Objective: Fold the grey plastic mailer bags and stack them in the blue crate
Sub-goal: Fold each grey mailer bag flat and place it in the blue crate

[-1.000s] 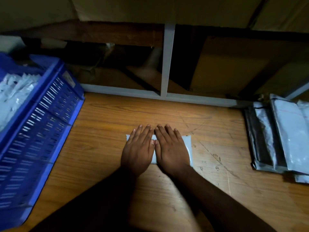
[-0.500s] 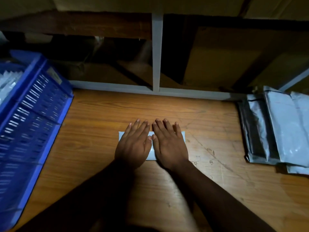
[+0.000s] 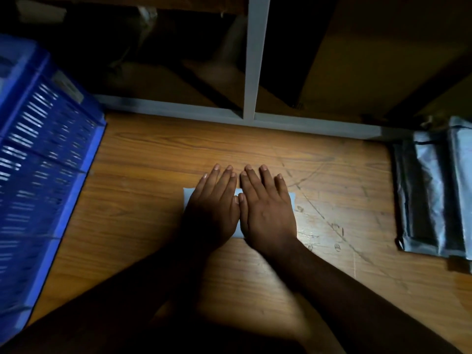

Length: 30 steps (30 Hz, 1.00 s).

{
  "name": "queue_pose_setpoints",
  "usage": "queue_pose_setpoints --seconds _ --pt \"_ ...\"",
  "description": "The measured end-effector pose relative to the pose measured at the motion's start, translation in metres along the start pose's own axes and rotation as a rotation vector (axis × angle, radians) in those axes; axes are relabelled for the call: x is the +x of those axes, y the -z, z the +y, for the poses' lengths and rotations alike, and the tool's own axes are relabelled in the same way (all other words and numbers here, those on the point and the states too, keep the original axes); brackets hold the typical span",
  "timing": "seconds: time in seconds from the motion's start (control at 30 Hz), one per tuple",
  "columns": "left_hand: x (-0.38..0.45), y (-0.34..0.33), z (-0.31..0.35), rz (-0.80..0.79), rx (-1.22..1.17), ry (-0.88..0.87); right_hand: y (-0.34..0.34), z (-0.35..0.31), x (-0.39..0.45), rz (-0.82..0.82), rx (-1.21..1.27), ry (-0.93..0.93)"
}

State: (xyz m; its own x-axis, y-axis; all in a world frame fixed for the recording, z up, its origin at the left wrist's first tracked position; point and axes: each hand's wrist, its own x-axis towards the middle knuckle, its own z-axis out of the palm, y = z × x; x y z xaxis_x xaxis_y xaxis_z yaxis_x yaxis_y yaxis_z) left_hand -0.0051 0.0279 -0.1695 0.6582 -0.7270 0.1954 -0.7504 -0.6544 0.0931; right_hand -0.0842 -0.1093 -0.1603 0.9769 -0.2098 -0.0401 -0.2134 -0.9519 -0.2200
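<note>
A folded grey mailer bag (image 3: 238, 195) lies flat on the wooden table (image 3: 143, 190) in the middle of the view. My left hand (image 3: 213, 208) and my right hand (image 3: 265, 208) rest palm-down on it side by side, fingers straight and close together, thumbs touching. The hands hide most of the bag; only its left and right corners and a strip between the hands show. The blue crate (image 3: 43, 159) stands at the left edge of the table. A pile of unfolded grey mailer bags (image 3: 434, 190) lies at the right edge.
A grey metal shelf frame (image 3: 255, 72) runs along the table's far side, with a vertical post straight ahead and dark shelf space and brown cardboard behind it. Bare wood lies between the crate, the hands and the bag pile.
Both hands stay flat on the folded bag. The view has shifted, so the crate sits further left and its white contents are out of sight.
</note>
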Motion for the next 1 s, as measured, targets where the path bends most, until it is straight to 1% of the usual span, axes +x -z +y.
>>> queue_pose_setpoints --seconds 0.17,0.23,0.33,0.5,0.57,0.63,0.7,0.73,0.83,0.87,0.9,1.0 --pt "-0.008 0.003 -0.013 0.0 -0.104 -0.007 0.003 0.011 -0.014 0.04 0.062 -0.027" --pt "-0.018 0.006 -0.022 -0.054 -0.084 -0.029 0.001 0.019 -0.026 0.031 0.068 -0.07" --pt "-0.02 0.01 -0.025 -0.129 -0.043 -0.01 0.0 0.023 -0.035 0.032 0.092 -0.084" --pt "-0.018 0.012 -0.023 -0.144 -0.089 0.002 0.003 0.021 -0.027 -0.022 0.127 -0.082" --pt "-0.019 0.019 -0.023 -0.192 -0.134 0.017 0.01 0.025 -0.03 -0.046 0.187 -0.063" --pt "-0.017 0.027 -0.03 -0.252 -0.209 0.026 0.022 0.037 -0.032 -0.127 0.235 0.0" --pt "-0.014 0.04 -0.041 -0.301 -0.261 0.016 0.04 0.052 -0.037 -0.131 0.186 0.065" --pt "-0.01 0.047 -0.047 -0.333 -0.276 0.011 0.049 0.058 -0.038 -0.117 0.143 0.075" --pt "0.008 0.07 -0.058 -0.471 -0.293 -0.02 0.073 0.058 -0.034 -0.149 0.054 0.076" --pt "0.012 0.081 -0.056 -0.473 -0.309 -0.038 0.079 0.054 -0.033 -0.13 0.059 0.087" --pt "0.014 0.092 -0.056 -0.426 -0.33 -0.06 0.084 0.048 -0.033 -0.06 0.068 0.104" --pt "0.005 0.115 -0.047 -0.125 -0.41 -0.151 0.093 0.034 -0.038 0.323 0.016 0.144"
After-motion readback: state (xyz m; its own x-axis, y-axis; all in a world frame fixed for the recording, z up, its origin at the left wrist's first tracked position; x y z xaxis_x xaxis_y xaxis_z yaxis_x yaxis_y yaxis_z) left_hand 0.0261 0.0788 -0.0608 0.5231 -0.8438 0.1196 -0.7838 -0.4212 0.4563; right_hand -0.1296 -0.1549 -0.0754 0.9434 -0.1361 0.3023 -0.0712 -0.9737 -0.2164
